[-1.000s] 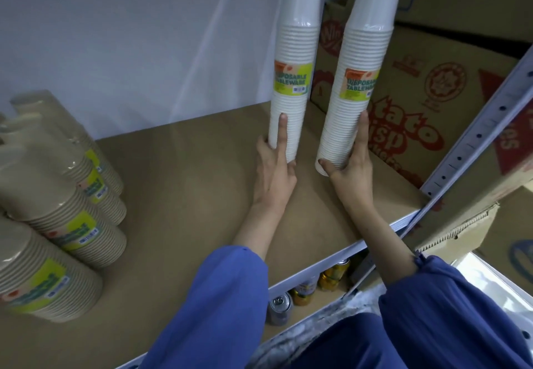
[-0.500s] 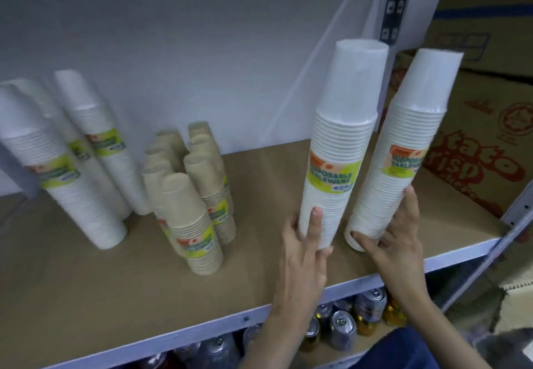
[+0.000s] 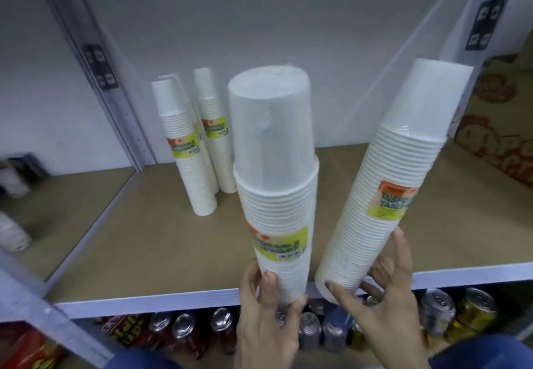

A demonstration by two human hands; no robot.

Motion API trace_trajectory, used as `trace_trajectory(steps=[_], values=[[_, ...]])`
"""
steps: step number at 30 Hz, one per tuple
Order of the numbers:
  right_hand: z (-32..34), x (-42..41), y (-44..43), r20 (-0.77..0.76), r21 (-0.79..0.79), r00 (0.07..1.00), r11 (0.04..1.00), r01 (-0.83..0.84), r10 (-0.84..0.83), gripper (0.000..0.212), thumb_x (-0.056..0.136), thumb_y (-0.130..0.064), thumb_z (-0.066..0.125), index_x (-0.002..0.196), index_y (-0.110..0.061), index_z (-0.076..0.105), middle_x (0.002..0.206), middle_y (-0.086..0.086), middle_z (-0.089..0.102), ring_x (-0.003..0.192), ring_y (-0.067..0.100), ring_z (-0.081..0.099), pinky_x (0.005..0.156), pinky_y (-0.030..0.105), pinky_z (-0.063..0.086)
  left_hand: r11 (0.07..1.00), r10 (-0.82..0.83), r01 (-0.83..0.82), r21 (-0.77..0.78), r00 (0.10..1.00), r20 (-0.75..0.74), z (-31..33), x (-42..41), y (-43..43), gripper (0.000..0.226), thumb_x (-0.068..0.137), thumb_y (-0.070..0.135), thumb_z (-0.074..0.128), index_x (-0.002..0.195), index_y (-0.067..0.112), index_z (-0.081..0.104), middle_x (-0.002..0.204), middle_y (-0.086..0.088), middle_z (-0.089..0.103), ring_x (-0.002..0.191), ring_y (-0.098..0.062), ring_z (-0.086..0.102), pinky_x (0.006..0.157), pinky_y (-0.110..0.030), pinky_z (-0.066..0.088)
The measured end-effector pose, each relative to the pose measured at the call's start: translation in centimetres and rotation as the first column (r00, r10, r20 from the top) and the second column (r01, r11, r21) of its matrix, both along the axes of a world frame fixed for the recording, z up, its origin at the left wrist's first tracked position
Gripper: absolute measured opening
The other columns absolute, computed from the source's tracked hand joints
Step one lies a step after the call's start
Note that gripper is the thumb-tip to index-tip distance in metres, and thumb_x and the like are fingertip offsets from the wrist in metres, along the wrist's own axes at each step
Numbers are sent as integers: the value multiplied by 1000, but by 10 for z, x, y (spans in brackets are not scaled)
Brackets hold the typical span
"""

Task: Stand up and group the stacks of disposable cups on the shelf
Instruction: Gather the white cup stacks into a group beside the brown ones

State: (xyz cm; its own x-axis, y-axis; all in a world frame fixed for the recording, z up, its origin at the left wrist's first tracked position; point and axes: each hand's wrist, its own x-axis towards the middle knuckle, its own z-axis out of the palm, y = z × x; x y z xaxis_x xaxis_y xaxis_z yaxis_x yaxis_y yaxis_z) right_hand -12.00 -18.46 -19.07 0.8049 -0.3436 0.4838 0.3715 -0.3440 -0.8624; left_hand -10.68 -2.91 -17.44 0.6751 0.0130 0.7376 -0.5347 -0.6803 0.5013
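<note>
My left hand point(image 3: 266, 311) grips the base of a wrapped stack of white disposable cups point(image 3: 277, 184), held upright above the front edge of the brown shelf point(image 3: 138, 241). My right hand point(image 3: 383, 290) holds a second white stack point(image 3: 383, 195) by its lower end; that stack leans to the right. Both stacks carry a yellow-green label and are lifted off the shelf board. At the back of the shelf, three more white stacks point(image 3: 196, 149) stand upright close together against the wall.
A grey metal upright point(image 3: 115, 108) stands at the left, and another point(image 3: 487, 16) at the back right. Printed cardboard boxes point(image 3: 501, 126) fill the right end of the shelf. Drink cans point(image 3: 438, 311) line the shelf below. The neighbouring shelf bay at left holds blurred items point(image 3: 13, 233).
Both stacks have been lifted off the shelf and carried left toward the front edge. The view has swung left; the brown cup stacks are out of sight and white stacks show at the back.
</note>
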Motion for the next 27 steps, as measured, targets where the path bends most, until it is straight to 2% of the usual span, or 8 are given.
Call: trace_trajectory(steps=[2,5,7,10,15,17,23,27], values=[[0,5,20,3,-12,998,998,-66,66,122,52,4,82,119,-72,16,111,-31,53,97,-20,53,74,5,48,998,62,-61,-31,997,36,-1,1,16,81,85,37,57,141,40,0,104,-40,55,72,-36,69,77,-22,42],[2,12,47,-1,-28,991,990,-136,136,116,57,-4,83,120,-73,14,118,-35,47,100,-19,52,77,4,46,997,70,-71,-4,997,-41,3,2,40,141,43,-1,88,140,42,-5,114,-31,50,81,-47,65,73,-19,42],[5,18,65,-3,-38,984,984,-176,176,113,60,-7,82,122,-71,12,129,-20,47,108,-7,55,86,13,48,999,49,-49,9,998,-28,4,5,53,144,42,-8,86,139,44,-7,117,-22,43,91,-50,62,67,-22,45],[11,29,88,6,-55,975,973,-222,223,109,64,-6,80,126,-67,12,137,-3,46,113,-2,53,89,16,47,996,53,-53,-68,999,0,4,17,73,134,56,-10,78,135,54,-8,124,-13,31,105,-51,54,80,-48,42],[20,49,117,25,-104,968,964,-245,248,107,69,-9,76,127,-66,8,140,2,42,126,18,46,97,47,46,993,116,-115,8,990,-78,13,29,95,126,64,-1,78,137,46,-14,121,-34,44,114,-24,49,80,-40,40],[21,57,125,31,-109,969,964,-242,246,107,69,-7,75,127,-67,7,141,-3,39,127,19,44,98,50,45,992,130,-130,11,987,-99,14,35,100,123,66,1,76,137,46,-14,119,-35,45,109,-18,46,81,-37,39],[14,82,141,31,-140,973,965,-224,230,108,72,-6,73,123,-70,3,129,-34,24,125,7,42,101,34,43,993,117,-119,-14,988,-99,8,54,111,120,72,0,72,130,57,-16,124,-33,42,111,-42,51,86,-35,35],[7,99,145,51,-171,979,968,-186,197,107,70,-4,73,126,-66,6,125,-36,21,115,-28,24,93,-4,24,993,114,-115,-10,990,-82,5,68,116,121,72,0,72,129,59,-17,124,-33,42,110,-43,53,86,-37,40]])
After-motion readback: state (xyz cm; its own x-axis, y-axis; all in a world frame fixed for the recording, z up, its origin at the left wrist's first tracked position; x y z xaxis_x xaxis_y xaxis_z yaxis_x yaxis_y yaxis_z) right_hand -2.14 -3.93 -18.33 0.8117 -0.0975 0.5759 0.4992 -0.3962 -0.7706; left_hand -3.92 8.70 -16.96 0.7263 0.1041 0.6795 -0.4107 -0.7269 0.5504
